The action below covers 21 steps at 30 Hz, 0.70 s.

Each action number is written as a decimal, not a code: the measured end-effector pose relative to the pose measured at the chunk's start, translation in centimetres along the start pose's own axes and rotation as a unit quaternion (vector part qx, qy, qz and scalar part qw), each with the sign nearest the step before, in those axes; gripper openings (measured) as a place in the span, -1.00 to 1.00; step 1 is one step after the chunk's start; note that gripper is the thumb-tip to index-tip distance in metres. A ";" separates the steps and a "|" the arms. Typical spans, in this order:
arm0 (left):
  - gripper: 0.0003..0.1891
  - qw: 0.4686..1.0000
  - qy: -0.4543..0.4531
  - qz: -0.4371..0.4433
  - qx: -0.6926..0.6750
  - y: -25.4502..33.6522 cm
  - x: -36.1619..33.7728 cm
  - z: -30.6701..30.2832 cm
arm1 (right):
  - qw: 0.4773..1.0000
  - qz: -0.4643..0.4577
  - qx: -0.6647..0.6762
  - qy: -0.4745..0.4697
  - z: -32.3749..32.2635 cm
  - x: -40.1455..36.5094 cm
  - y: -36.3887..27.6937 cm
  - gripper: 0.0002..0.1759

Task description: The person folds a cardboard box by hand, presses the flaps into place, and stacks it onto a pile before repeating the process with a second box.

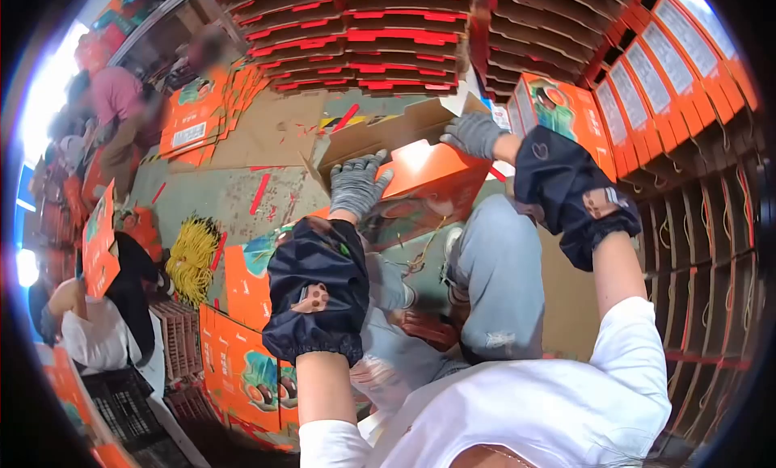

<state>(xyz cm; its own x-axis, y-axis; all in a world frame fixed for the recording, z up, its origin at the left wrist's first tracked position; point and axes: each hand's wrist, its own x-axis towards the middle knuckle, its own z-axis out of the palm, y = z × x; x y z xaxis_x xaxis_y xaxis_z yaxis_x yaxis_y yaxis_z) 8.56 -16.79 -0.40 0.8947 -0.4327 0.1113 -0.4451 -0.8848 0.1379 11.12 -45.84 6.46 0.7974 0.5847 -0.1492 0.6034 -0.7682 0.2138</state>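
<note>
White shirt (550, 403) closest, dark padded sleeve covers (319, 286) just beyond. Left hand (356, 185) in grey knit glove, fingers spread flat on the near-left face of the orange cardboard box (432, 177). Right hand (473, 135), gloved alike, curled tight over the box's far-right edge. Brown flap (380, 137) raised on the box's left. Jeans (501, 266) under the box. Flat cartons (356, 40) stacked behind the box, yellow strings (192, 258) well left of it.
</note>
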 end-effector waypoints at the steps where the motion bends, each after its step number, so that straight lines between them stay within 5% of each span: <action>1: -0.46 1.000 0.013 0.010 0.010 0.1 0.2 0.0 | 0.998 0.023 0.040 -0.031 0.3 -0.1 0.7 -0.65; 4: -0.48 1.000 0.009 0.023 0.010 -0.8 -0.5 -0.3 | 0.986 0.055 0.130 -0.083 1.4 1.5 0.9 -0.44; 7: -0.47 0.999 -0.033 0.017 -0.009 -0.9 -0.5 -0.5 | 0.980 0.007 0.186 -0.071 1.8 1.5 1.7 -0.53; 10: -0.46 0.998 -0.062 -0.017 -0.017 -1.0 -0.7 0.1 | 0.970 0.017 0.237 0.056 2.2 2.3 3.5 -0.65; 12: -0.44 0.996 -0.078 -0.030 -0.007 -1.3 -1.1 0.2 | 0.968 0.050 0.158 0.187 -1.0 1.0 3.2 -0.66; 14: -0.43 0.997 -0.067 -0.029 -0.016 -1.5 -1.1 0.2 | 0.907 0.061 0.060 0.411 -3.7 0.1 2.6 -0.56; 17: -0.38 0.998 -0.061 -0.027 -0.016 -1.1 -1.3 0.6 | 0.818 0.074 0.167 0.545 -6.4 -1.8 2.1 -0.42; 18: -0.37 0.998 -0.060 -0.032 -0.014 -1.0 -1.4 0.5 | 0.761 0.101 0.332 0.548 -5.1 -1.6 1.5 -0.34; 21: -0.33 0.996 -0.074 -0.047 -0.013 -0.8 -1.5 -0.7 | 0.711 0.126 0.602 0.342 6.3 -0.2 3.9 -0.15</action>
<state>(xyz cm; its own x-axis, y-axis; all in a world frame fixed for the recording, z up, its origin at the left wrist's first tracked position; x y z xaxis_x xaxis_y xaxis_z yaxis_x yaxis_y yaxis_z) 7.50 -15.32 -0.03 0.9272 -0.3713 -0.0491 -0.3588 -0.9183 0.1674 13.42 -50.59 1.25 0.9387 0.0632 0.3390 0.3420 -0.2961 -0.8918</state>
